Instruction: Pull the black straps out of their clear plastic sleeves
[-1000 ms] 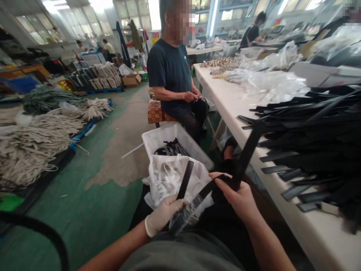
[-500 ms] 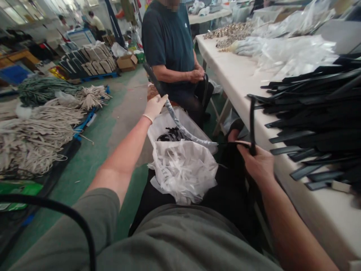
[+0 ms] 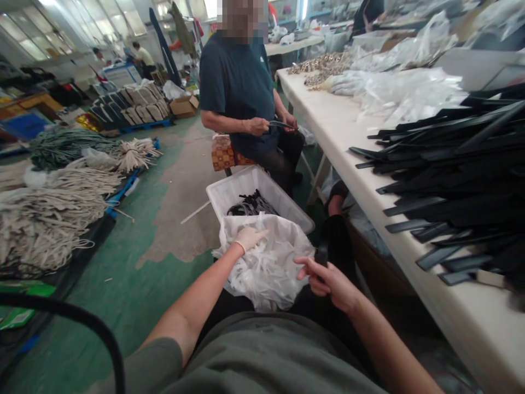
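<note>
My left hand [image 3: 249, 239], in a thin pale glove, is over the white bag [image 3: 227, 229] on my lap. Its fingers stretch into the loose translucent plastic strips [image 3: 270, 262] inside, and it grips nothing I can see. At the bag's right side is my bare right hand [image 3: 328, 279], index finger pointing left and the other fingers curled. A black strap [image 3: 322, 250] rises from its grip; the rest of that strap is lost against my dark trousers. Just beyond the bag, a white plastic bin [image 3: 287, 202] holds short black pieces [image 3: 252, 203].
On my right a long white table [image 3: 394, 241] bears piled black straps [image 3: 459, 158], clear plastic [image 3: 410, 90] and metal fittings [image 3: 324, 68]. A person [image 3: 238, 87] sits ahead with a thin strip in both hands. Bundled cords [image 3: 53, 202] lie on the left.
My left hand has come back and down from the far end of the plastic-wrapped strap into the bag, letting it go. My right hand has moved left and down. The seated person's hands have spread apart.
</note>
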